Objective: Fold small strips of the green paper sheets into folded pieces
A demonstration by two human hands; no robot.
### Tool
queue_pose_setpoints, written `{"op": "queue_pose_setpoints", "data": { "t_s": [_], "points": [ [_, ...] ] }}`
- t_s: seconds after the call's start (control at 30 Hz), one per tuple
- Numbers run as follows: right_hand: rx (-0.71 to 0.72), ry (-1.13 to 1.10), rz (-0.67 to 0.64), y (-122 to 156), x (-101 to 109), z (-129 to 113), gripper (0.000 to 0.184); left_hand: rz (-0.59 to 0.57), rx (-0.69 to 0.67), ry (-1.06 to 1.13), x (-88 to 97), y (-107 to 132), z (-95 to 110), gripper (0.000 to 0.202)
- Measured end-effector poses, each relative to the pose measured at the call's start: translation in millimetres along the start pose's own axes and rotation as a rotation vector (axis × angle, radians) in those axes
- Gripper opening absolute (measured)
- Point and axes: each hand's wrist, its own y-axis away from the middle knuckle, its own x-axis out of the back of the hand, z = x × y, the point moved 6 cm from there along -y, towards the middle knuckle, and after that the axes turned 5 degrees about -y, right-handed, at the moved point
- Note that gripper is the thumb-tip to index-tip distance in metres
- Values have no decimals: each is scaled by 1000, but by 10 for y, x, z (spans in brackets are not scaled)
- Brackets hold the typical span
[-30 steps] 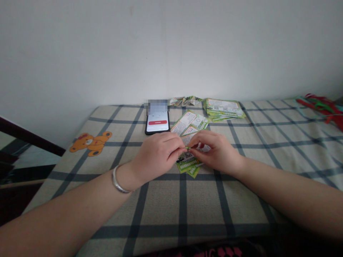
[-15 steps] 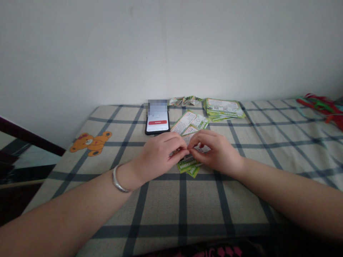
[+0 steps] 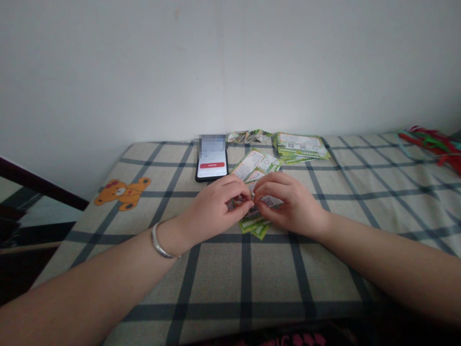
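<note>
My left hand (image 3: 212, 209) and my right hand (image 3: 288, 204) meet over the middle of the checked cloth. Both pinch one small green-and-white printed paper slip (image 3: 253, 204) between thumb and fingers, just above a loose pile of similar slips (image 3: 256, 226). A silver bangle (image 3: 158, 242) sits on my left wrist. More slips (image 3: 257, 166) lie fanned out just beyond my fingers.
A phone (image 3: 212, 161) with a lit screen lies behind my left hand. A neat stack of green leaflets (image 3: 300, 145) and some folded ones (image 3: 248, 136) lie by the wall. Red and green strips (image 3: 434, 144) lie at the far right. A bear print (image 3: 122, 192) marks the cloth's left.
My fingers have worked the slip a little closer together and slightly upward; the arms stay where they were.
</note>
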Motion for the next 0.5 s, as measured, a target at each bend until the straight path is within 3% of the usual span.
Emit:
{"op": "queue_pose_setpoints", "data": {
  "t_s": [0.5],
  "points": [
    [-87,-28,7,7,-16,95,12,88,94,46,8,8,-70,7]
  ]
}}
